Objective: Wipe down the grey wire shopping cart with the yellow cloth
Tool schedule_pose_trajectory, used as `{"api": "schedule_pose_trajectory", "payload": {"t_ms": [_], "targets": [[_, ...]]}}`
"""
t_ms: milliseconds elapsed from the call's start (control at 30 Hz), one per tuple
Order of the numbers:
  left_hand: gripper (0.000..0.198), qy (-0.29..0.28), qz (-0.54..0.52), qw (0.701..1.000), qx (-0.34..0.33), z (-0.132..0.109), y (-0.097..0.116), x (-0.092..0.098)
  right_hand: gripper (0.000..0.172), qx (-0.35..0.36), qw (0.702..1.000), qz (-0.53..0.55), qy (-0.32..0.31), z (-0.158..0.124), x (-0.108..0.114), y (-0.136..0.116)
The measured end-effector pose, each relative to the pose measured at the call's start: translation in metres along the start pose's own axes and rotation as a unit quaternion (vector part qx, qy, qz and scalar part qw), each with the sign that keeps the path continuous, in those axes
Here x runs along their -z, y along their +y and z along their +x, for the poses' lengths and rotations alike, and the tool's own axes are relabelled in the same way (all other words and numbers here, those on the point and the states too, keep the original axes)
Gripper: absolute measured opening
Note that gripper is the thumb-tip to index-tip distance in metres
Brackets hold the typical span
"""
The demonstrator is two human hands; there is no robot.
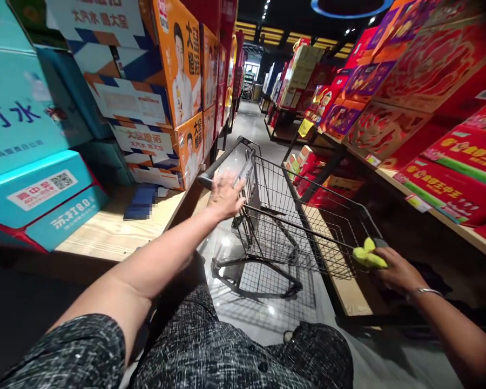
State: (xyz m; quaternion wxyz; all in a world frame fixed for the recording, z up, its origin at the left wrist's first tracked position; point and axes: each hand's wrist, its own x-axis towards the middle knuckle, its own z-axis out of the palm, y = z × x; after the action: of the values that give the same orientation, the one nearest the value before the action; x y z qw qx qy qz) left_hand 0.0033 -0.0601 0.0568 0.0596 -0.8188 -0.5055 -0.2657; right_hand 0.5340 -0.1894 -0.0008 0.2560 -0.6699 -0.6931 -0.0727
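Observation:
A black wire shopping cart stands on the aisle floor in front of me, turned at an angle. My left hand is stretched out with fingers apart at the cart's handle end; the fingertips are smeared by motion, and I cannot tell whether they touch the frame. On the far right, my right hand closes around a yellow-green cloth beside the basket's corner. Part of that hand's grip is hidden by the cloth.
Stacked orange drink cartons and turquoise boxes fill a wooden shelf at left, with a dark blue flat item on it. Red gift boxes line the right shelf. The tiled aisle runs ahead between shelves.

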Motion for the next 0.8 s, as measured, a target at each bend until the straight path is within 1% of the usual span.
{"api": "schedule_pose_trajectory", "payload": {"t_ms": [33,67,100,133,167,200,233,267,300,333,367,400,433,467,500,567,633,700,733,800], "targets": [[0.046,0.013,0.020,1.000,0.004,-0.003,-0.010,0.008,0.020,-0.033,0.999,0.020,0.000,0.012,-0.005,-0.015],[0.043,0.003,0.036,0.999,-0.024,-0.007,-0.015,0.013,0.024,-0.053,0.997,0.046,-0.013,0.023,-0.011,-0.035],[0.041,-0.011,0.047,0.997,-0.053,-0.012,-0.015,0.017,0.030,-0.064,0.995,0.070,-0.021,0.034,-0.017,-0.058],[0.042,-0.022,0.056,0.996,-0.073,-0.017,-0.011,0.018,0.035,-0.058,0.994,0.088,-0.018,0.043,-0.023,-0.085],[0.042,-0.026,0.062,0.995,-0.078,-0.022,-0.003,0.019,0.041,-0.048,0.992,0.109,-0.027,0.050,-0.028,-0.113],[0.041,-0.026,0.068,0.995,-0.068,-0.027,0.007,0.019,0.047,-0.047,0.990,0.127,-0.048,0.055,-0.032,-0.141],[0.038,-0.028,0.073,0.995,-0.065,-0.031,0.017,0.020,0.049,-0.036,0.982,0.143,-0.120,0.057,-0.033,-0.167],[0.035,-0.034,0.078,0.994,-0.067,-0.034,0.027,0.021,0.048,-0.018,0.957,0.178,-0.229,0.057,-0.033,-0.191],[0.033,-0.042,0.080,0.993,-0.073,-0.038,0.036,0.024,0.045,-0.008,0.918,0.217,-0.332,0.055,-0.031,-0.212],[0.033,-0.050,0.081,0.992,-0.082,-0.041,0.043,0.027,0.041,-0.004,0.873,0.254,-0.416,0.053,-0.028,-0.230],[0.035,-0.058,0.080,0.991,-0.091,-0.044,0.047,0.031,0.038,-0.004,0.833,0.291,-0.470,0.051,-0.025,-0.244],[0.040,-0.066,0.077,0.990,-0.099,-0.046,0.050,0.035,0.037,-0.008,0.808,0.323,-0.493,0.049,-0.022,-0.255],[0.046,-0.075,0.071,0.989,-0.107,-0.049,0.051,0.040,0.038,-0.011,0.800,0.351,-0.487,0.048,-0.020,-0.264],[0.053,-0.085,0.063,0.987,-0.117,-0.051,0.051,0.045,0.040,-0.015,0.806,0.372,-0.461,0.048,-0.019,-0.272],[0.056,-0.098,0.054,0.986,-0.126,-0.052,0.051,0.049,0.043,-0.020,0.820,0.387,-0.421,0.048,-0.018,-0.278],[0.056,-0.128,0.030,0.981,-0.140,-0.053,0.049,0.056,0.049,-0.031,0.855,0.401,-0.329,0.052,-0.020,-0.289],[0.053,-0.152,0.002,0.978,-0.139,-0.052,0.048,0.059,0.053,-0.039,0.872,0.415,-0.256,0.057,-0.024,-0.298],[0.050,-0.156,-0.018,0.980,-0.121,-0.051,0.049,0.059,0.054,-0.038,0.869,0.446,-0.210,0.060,-0.030,-0.305],[0.048,-0.149,-0.023,0.983,-0.108,-0.051,0.050,0.057,0.055,-0.035,0.864,0.465,-0.190,0.061,-0.033,-0.308],[0.038,-0.123,-0.032,0.989,-0.072,-0.050,0.053,0.052,0.056,-0.027,0.858,0.491,-0.145,0.060,-0.040,-0.313]]}}
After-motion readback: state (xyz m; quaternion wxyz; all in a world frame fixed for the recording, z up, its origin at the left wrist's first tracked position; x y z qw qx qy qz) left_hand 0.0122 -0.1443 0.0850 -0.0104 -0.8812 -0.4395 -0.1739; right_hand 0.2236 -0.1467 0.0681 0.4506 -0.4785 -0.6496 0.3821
